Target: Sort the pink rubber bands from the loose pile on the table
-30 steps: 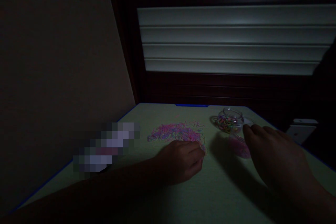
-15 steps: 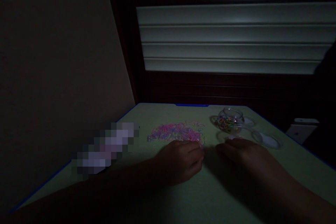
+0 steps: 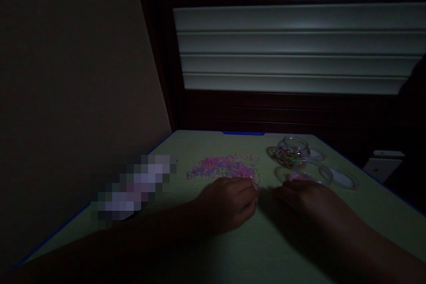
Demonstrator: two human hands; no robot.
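A spread pile of small pink and purple elastic bands [image 3: 222,166] lies on the pale green table. At its near right edge is my left hand [image 3: 233,199], fingers curled closed; what they hold, if anything, is hidden. My right hand [image 3: 306,195] is a short way to the right, its fingers also bent together over something I cannot make out. Just behind it is a clear plastic container [image 3: 313,172] with some pink bands inside, partly covered by the hand. I cannot tell whether the hand touches it.
Behind stands an open clear jar [image 3: 293,151] of multicoloured bands. Clear round lids [image 3: 342,178] lie to its right. A blurred-out pale object [image 3: 136,188] lies at the table's left. A wall [image 3: 73,75] borders the left side; a white box [image 3: 382,168] sits beyond the right edge.
My right hand has shifted slightly down and left, and more of the pink bands in the container show behind it. My left hand has barely moved.
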